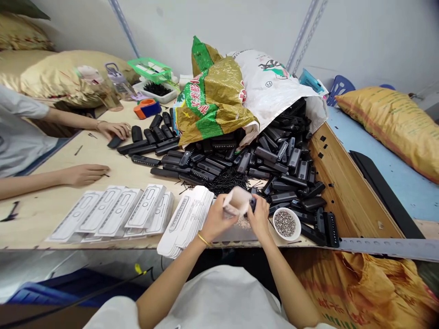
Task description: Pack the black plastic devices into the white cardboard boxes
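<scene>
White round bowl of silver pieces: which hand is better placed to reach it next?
Probably the right hand: it is nearer the bowl, while the left hand holds the open white cardboard box.

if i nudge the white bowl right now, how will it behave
The bowl would probably slide rather than roll, since it stands upright on the table. It may feel heavy for its size, given the many metallic-looking bits inside. A hard push could spill some, as it has no lid.
</scene>
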The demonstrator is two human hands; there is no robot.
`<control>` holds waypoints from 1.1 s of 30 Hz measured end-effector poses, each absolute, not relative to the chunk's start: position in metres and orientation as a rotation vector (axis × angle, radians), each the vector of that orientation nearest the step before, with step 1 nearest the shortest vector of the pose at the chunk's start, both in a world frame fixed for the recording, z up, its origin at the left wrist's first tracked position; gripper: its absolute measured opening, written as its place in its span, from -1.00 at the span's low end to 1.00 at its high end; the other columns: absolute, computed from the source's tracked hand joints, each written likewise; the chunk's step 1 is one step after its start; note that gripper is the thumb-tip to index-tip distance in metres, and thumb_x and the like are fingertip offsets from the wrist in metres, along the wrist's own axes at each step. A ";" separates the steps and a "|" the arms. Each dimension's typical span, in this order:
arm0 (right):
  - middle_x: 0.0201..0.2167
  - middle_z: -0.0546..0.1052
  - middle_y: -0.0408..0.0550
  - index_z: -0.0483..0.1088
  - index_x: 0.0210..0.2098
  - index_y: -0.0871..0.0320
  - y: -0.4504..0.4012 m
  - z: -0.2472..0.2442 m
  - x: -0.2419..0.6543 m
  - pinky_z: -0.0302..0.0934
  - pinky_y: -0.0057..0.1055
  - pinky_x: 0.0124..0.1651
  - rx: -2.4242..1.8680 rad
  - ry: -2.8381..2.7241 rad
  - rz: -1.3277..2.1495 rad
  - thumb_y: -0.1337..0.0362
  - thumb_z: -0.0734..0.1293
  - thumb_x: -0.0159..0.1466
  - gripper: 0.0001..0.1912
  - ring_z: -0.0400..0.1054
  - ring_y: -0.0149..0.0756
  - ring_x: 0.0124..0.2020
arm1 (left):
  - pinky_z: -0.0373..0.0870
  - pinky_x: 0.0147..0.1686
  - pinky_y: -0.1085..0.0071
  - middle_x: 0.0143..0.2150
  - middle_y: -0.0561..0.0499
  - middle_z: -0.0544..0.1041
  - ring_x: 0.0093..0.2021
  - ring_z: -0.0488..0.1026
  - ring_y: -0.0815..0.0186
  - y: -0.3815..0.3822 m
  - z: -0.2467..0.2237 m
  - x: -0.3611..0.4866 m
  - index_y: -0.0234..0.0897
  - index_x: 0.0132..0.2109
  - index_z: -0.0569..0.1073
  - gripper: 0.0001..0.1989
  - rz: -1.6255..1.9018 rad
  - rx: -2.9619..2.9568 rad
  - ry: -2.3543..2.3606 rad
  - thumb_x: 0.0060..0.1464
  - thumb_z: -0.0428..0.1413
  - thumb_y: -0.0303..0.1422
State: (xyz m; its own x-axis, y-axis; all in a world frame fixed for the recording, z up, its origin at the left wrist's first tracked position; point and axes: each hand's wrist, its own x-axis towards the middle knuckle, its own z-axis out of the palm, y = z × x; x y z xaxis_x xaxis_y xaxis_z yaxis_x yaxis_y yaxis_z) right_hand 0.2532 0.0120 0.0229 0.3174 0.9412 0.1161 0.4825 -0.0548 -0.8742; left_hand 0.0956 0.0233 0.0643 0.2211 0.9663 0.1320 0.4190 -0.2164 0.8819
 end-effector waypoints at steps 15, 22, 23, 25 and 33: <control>-0.06 0.51 -0.06 0.42 -0.06 0.02 0.013 0.076 0.331 0.18 -0.16 0.05 -1.367 -1.912 1.104 0.32 0.36 0.09 -0.62 0.35 -0.15 -0.04 | 0.31 -0.05 0.24 0.04 -0.17 0.44 0.02 0.40 0.05 0.023 0.070 0.081 -0.29 0.17 0.21 -0.32 0.166 1.973 1.335 -0.19 0.08 -0.46; -0.46 0.52 -0.07 0.38 -0.59 0.11 0.045 0.090 0.289 0.22 -0.29 -0.17 -1.192 -1.684 0.766 0.25 0.23 0.24 -0.71 0.37 -0.29 -0.35 | 0.34 -0.15 0.28 -0.05 -0.11 0.48 -0.12 0.44 0.11 0.028 0.070 0.073 -0.27 0.14 0.24 -0.31 0.362 1.913 1.195 -0.26 0.08 -0.46; -0.56 0.47 -0.10 0.32 -0.65 0.11 0.048 0.088 0.280 0.21 -0.33 -0.26 -1.187 -1.615 0.756 0.20 0.21 0.26 -0.63 0.34 -0.32 -0.44 | 0.34 -0.17 0.29 -0.08 -0.10 0.48 -0.14 0.44 0.12 0.027 0.071 0.074 -0.27 0.12 0.25 -0.32 0.372 1.915 1.152 -0.27 0.09 -0.45; -0.64 0.40 -0.14 0.30 -0.67 0.11 0.053 0.082 0.265 0.18 -0.37 -0.36 -1.163 -1.620 0.768 0.10 0.22 0.27 -0.59 0.27 -0.35 -0.54 | 0.34 -0.22 0.31 -0.15 -0.07 0.50 -0.20 0.45 0.14 0.024 0.071 0.080 -0.28 0.11 0.26 -0.33 0.397 1.893 1.105 -0.26 0.10 -0.45; -0.35 0.51 0.00 0.41 -0.39 0.14 0.091 0.039 0.272 0.16 -0.34 -0.16 -1.737 -1.614 0.671 0.18 0.11 0.32 -0.69 0.34 -0.24 -0.26 | 0.29 0.04 0.23 0.06 -0.13 0.44 0.02 0.40 0.16 0.015 0.047 0.092 -0.29 0.18 0.19 -0.34 0.808 1.600 1.215 -0.12 0.13 -0.40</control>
State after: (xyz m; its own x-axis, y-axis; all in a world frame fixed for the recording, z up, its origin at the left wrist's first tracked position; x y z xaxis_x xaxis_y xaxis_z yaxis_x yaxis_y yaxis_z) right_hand 0.2719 0.0914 0.0392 0.1053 0.9920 0.0691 0.6510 -0.0162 -0.7589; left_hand 0.0918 0.0155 0.0466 0.2915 0.9560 -0.0343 0.3379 -0.0694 0.9386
